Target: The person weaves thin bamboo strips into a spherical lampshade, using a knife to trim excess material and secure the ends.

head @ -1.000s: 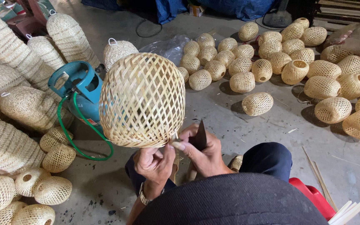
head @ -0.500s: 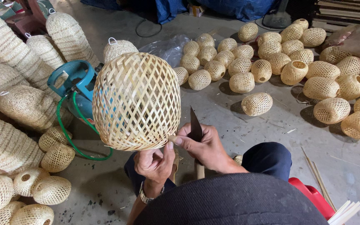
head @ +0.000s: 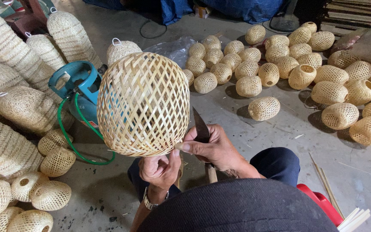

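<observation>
Closest to me, the left hand (head: 159,169) is closed around the bottom rim of the big woven bamboo basket (head: 144,103), holding it up over the lap. Just beside it, the right hand (head: 213,148) is closed on a knife (head: 201,126), blade pointing up next to the basket's lower edge (its handle sticks out below the hand). My worry is that blade: it sits near the left hand's fingers, and a slip off a springy strip could nick them or cut a good weave strand. Further out, a blue gas cylinder (head: 76,86) with a green hose (head: 71,141) stands on the concrete floor (head: 258,137). Beyond lie many small woven baskets (head: 280,64).
</observation>
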